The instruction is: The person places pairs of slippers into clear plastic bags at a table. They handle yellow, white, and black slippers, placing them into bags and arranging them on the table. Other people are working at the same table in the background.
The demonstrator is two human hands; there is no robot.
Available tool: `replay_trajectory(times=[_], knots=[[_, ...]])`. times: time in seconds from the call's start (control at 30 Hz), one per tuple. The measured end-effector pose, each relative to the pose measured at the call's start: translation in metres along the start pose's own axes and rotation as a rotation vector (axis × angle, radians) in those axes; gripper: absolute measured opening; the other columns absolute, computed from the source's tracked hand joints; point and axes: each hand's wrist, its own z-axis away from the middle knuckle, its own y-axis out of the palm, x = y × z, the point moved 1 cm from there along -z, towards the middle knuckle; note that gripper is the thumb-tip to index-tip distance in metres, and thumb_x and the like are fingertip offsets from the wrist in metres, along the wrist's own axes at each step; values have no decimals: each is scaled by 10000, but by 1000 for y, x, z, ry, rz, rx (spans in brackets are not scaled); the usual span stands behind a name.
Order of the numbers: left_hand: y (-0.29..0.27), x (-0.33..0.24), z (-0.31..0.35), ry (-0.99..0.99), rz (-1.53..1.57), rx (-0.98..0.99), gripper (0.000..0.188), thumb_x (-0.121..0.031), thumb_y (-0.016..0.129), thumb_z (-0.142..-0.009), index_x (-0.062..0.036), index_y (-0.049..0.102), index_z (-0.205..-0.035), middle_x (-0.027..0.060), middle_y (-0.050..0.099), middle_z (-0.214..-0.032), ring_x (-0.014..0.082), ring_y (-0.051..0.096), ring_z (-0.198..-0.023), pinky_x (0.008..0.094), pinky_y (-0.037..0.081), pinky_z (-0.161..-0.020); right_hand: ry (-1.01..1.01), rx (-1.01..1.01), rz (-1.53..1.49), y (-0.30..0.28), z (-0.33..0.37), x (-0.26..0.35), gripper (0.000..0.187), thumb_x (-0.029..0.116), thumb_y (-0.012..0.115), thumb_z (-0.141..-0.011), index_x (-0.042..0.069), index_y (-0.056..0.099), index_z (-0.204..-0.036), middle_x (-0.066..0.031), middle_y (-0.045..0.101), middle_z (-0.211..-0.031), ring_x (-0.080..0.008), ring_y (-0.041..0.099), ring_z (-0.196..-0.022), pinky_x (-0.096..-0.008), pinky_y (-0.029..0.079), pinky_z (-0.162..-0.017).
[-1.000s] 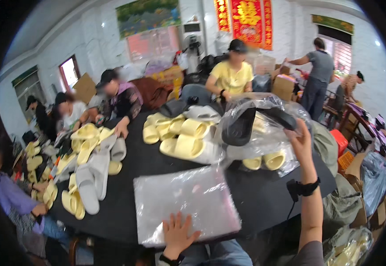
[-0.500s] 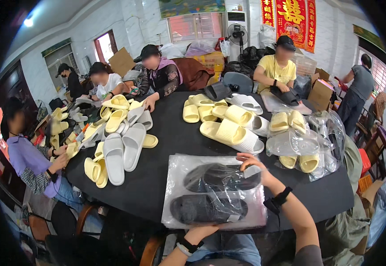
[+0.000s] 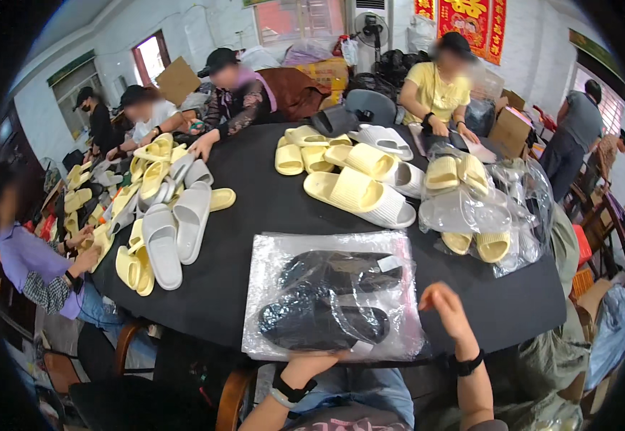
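Observation:
A clear plastic bag (image 3: 407,269) lies on a stack of similar clear bags at the near edge of the black table, with a pair of black slide slippers (image 3: 327,325) inside. My left hand (image 3: 309,370) touches the near edge of the stack; its fingers are mostly hidden by the plastic. Just off the right side of the bag, my right hand (image 3: 446,309) is raised with nothing in it, its fingers loosely bent and apart. Both wrists wear dark bands.
Loose yellow and grey slippers (image 3: 362,190) lie beyond the bag, and more (image 3: 176,233) are heaped at the left. Bagged yellow slippers (image 3: 463,205) sit at the right. Several people work around the table (image 3: 251,187); one in yellow (image 3: 438,93) sits across it.
My right hand has left the bag's far right corner and drawn back to the right. The bag's right side now lies flatter. My left hand stays at the near edge.

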Motion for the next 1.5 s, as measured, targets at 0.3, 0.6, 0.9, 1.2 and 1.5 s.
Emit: replay_trajectory(times=[0.3,0.6,0.9,1.2,1.5], knots=[[-11,-5,-10,9,-40,-5,462,-439,662,-856,-166,670,-1229,57,647,-1271,266,569,-1202,399,398,-1047,-130,-123,325,62,40,26,189,151,757,-830,51,735,-989,-111,733,-988,-296,665,-1027,-374,465,-929],[-25,-36,-6,-63,-158,-25,588,-550,562,-920,-138,577,-1339,101,540,-1416,315,476,-1313,426,361,-1100,-83,-233,-179,30,71,6,181,171,635,-938,25,734,-895,-94,744,-954,-227,658,-991,-364,454,-913],[-29,-34,29,-176,-217,94,393,-438,596,-931,-72,732,-968,204,703,-936,385,652,-951,506,424,-967,-108,2,665,39,68,10,588,394,792,-765,56,648,-1224,-185,670,-1197,-339,647,-873,-357,433,-873],[-77,22,98,-232,-498,-435,363,-196,614,-895,-20,646,-1211,208,494,-1429,362,351,-1416,553,176,-1175,-33,-145,810,54,69,28,617,398,794,-763,62,642,-1258,-286,428,-1465,-362,665,-956,-417,520,-831],[-110,55,82,-256,278,-593,296,-115,564,-967,1,612,-1234,143,701,-1003,272,645,-954,352,487,-837,120,68,-126,36,38,33,615,477,642,-916,-52,618,-1227,-175,693,-1148,-235,708,-928,-317,538,-777]])
